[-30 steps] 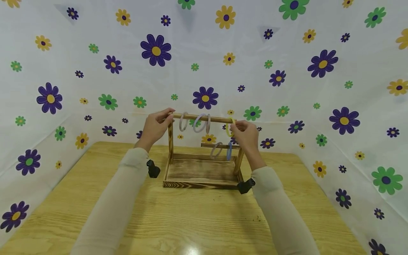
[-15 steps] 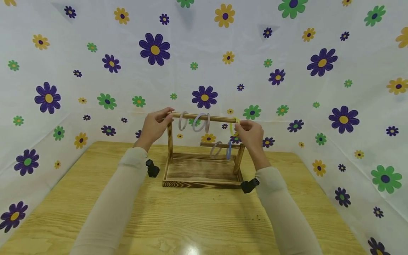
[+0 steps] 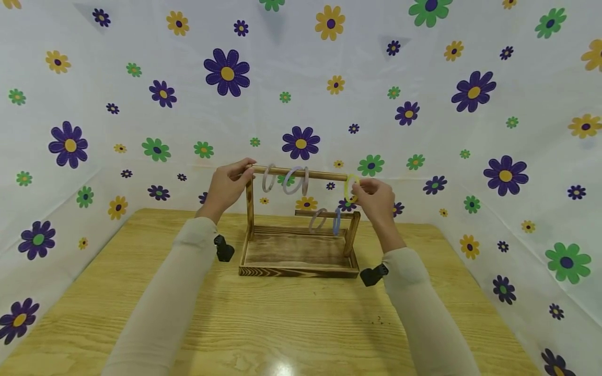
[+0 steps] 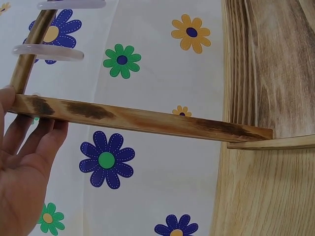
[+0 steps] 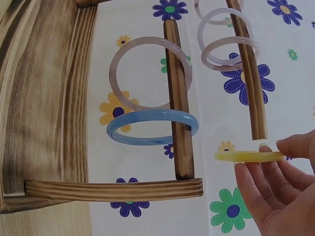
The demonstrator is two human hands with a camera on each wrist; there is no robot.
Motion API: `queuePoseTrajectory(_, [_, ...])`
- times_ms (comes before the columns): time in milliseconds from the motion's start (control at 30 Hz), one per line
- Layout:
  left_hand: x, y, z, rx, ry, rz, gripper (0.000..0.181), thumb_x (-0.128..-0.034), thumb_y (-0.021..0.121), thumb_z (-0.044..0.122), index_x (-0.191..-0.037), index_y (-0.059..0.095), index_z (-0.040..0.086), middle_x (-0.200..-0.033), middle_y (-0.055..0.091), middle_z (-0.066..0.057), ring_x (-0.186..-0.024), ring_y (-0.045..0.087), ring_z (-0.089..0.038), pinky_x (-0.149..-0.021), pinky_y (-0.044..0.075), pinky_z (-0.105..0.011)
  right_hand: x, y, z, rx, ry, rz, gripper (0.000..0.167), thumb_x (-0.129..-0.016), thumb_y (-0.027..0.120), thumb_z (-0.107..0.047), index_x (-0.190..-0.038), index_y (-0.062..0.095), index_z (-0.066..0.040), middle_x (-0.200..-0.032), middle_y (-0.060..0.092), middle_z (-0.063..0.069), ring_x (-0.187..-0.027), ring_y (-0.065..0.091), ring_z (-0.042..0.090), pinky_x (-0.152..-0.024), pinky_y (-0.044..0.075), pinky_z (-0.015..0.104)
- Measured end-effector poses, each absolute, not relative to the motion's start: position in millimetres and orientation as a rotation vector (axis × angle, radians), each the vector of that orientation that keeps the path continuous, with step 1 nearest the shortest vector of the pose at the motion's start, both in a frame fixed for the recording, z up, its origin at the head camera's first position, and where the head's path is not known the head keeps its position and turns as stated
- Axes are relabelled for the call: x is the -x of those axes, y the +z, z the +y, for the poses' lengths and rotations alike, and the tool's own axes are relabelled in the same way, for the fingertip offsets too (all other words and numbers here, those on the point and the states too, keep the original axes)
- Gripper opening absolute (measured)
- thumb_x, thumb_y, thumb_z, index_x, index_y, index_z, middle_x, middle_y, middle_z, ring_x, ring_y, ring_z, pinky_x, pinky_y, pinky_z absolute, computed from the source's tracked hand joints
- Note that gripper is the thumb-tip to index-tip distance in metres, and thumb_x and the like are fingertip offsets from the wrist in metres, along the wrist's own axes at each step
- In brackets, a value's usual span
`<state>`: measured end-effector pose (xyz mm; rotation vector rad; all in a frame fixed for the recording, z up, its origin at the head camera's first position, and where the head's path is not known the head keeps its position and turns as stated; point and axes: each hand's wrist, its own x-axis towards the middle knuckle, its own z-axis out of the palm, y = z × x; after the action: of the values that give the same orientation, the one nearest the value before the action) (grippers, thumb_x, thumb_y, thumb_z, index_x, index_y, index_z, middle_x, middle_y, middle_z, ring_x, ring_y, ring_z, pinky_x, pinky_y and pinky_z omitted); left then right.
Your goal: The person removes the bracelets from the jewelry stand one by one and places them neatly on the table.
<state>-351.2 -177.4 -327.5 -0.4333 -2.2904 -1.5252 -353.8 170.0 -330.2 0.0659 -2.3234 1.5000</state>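
Observation:
A yellow bangle (image 5: 246, 157) is pinched between the thumb and fingers of my right hand (image 3: 378, 201). It sits just off the free end of the upper rod (image 5: 252, 93) of a wooden bangle stand, with a small gap between. My left hand (image 3: 226, 189) grips the stand's top left corner, thumb on one side and fingers behind the upright (image 4: 128, 118). Three pale bangles hang on the upper rod, one of them lavender (image 3: 285, 183). A blue bangle (image 5: 147, 116) and a pale translucent bangle (image 5: 112, 73) hang on the lower rod (image 5: 175, 98).
The stand's tray base (image 3: 298, 272) rests on a wood-grain table (image 3: 282, 324). Behind and at both sides hangs a white cloth (image 3: 188, 115) printed with flowers. The short right upright (image 3: 351, 235) carries the lower rod below my right hand.
My right hand has moved right, sliding the yellow bangle along the upper rod and off its free end. The left hand keeps its grip on the corner.

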Motion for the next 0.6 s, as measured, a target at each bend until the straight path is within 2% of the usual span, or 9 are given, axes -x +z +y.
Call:
queuePoseTrajectory(133, [367.2,-339.8,-182.3,0.442,-1.512,-2.27,0.039,-0.1087,0.055,0.021,-0.145,0.059,0.006,-0.134,0.068,-0.023,-0.121,0.066,-0.038,-0.114,0.047,-0.051,353.3,-330.0,173.3,-0.066,1.489,-2.327,0.03,-0.1,0.066,-0.019,-0.12,0.071,0.003,-0.111,0.074,0.025,-0.091,0.075,0.031,-0.076,0.063,0.028])
queuePoseTrajectory(233, [371.5,-343.5,-184.5,0.451,-1.501,-2.267,0.041,-0.1084,0.056,0.025,-0.145,0.059,0.008,-0.132,0.069,-0.02,-0.119,0.067,-0.035,-0.113,0.048,-0.049,352.8,-329.8,176.1,-0.068,1.489,-2.327,0.029,-0.101,0.066,-0.018,-0.12,0.071,0.003,-0.111,0.074,0.026,-0.085,0.075,0.023,-0.075,0.063,0.026])
queuePoseTrajectory(400, [372.0,-344.5,-185.5,0.463,-1.5,-2.265,0.041,-0.1077,0.057,0.027,-0.144,0.06,0.009,-0.131,0.071,-0.019,-0.118,0.068,-0.034,-0.113,0.049,-0.049,350.5,-329.3,181.4,-0.071,1.498,-2.332,0.03,-0.101,0.066,-0.018,-0.121,0.07,0.003,-0.113,0.074,0.026,-0.075,0.069,0.005,-0.069,0.059,0.015])
queuePoseTrajectory(600, [371.1,-344.1,-184.5,0.459,-1.499,-2.266,0.04,-0.1076,0.057,0.027,-0.144,0.061,0.01,-0.13,0.071,-0.019,-0.118,0.068,-0.034,-0.113,0.048,-0.049,347.1,-330.5,189.5,-0.05,1.482,-2.353,0.032,-0.101,0.065,-0.022,-0.121,0.07,0.002,-0.113,0.074,0.025,-0.075,0.069,0.004,-0.07,0.059,0.015])
